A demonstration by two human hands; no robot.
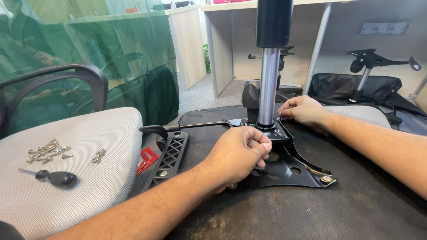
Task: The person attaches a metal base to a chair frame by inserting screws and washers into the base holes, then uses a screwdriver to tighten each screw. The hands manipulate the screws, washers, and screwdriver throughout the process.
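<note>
The black stamped-metal chair mechanism plate lies flat on the dark fabric underside of an upturned seat, with a bolt head at its right corner and round holes across its face. The left hand rests on the plate's near edge, fingers curled into a loose fist; whether anything is pinched inside it cannot be told. Rising from the plate's middle is a shiny chrome gas-lift cylinder topped by a black sleeve. The right hand sits just behind the cylinder's base, fingertips pressed together against the plate's far side; what they pinch is hidden. A thin black lever with a paddle handle juts left from the mechanism. Just beside it lies a black latticed plastic bracket over a small red packet.

To the left, a grey mesh chair seat carries a black-handled screwdriver and a scatter of silver screws. Farther off stand pale desk partitions, grey carpet, a green translucent sheet and another black chair mechanism on a post.
</note>
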